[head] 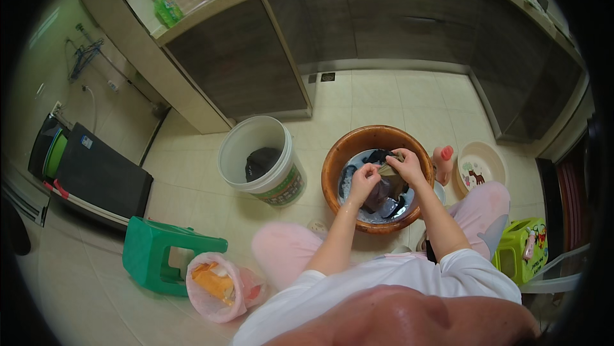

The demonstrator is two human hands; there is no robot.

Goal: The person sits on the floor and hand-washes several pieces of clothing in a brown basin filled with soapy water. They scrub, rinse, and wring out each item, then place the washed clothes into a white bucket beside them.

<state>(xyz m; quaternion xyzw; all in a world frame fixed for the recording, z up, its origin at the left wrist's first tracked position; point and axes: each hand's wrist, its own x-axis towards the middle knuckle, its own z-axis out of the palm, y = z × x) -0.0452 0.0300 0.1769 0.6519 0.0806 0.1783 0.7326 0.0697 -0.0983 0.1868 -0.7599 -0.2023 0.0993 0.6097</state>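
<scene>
Between my knees stands a round brown basin (331,173) of soapy water, with dark wet clothes (381,155) in it. My left hand (365,184) pinches an olive-brown wet garment (394,184) at its upper edge. On the same garment, to the right, my right hand (407,165) has its fingers closed near the basin's far side. The garment's lower part hangs down among the other dark cloth in the water. Both hands are above the waterline, and their fingers partly cover the cloth they grip.
Left of the basin is a white bucket (230,154) holding dark cloth (263,163). A pink bottle with a red cap (443,166) and a beige basin (499,161) stand to the right. Near my left knee are a green stool (148,255) and a pink-lined bin (196,298).
</scene>
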